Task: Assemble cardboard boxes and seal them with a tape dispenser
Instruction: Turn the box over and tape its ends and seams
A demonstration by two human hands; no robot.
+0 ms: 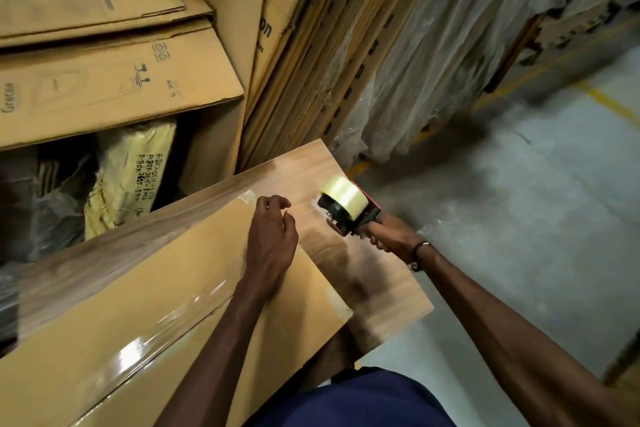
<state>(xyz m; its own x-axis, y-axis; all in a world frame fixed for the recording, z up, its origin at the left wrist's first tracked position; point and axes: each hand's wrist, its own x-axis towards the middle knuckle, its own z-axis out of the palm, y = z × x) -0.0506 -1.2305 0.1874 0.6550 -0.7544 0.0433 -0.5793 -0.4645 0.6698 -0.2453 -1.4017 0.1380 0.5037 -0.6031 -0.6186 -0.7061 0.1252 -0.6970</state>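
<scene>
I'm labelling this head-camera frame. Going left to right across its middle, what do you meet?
Yellow plastic-wrapped bundle with handwriting → left hand → tape dispenser → right hand gripping its handle → yellow floor line.

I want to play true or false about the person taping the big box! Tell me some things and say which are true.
1. The right hand grips the handle of the red and black tape dispenser. True.
2. The left hand holds a pair of scissors. False: it holds nothing and rests on the long brown cardboard box.
3. Shiny clear tape already runs along the box's seam. True.
4. The tape roll on the dispenser is bright blue. False: it is a pale yellowish clear roll.
5. The tape dispenser is over the light wooden board beside the box. True.
6. The floor is covered in green grass. False: it is grey concrete floor with a yellow line.
</scene>
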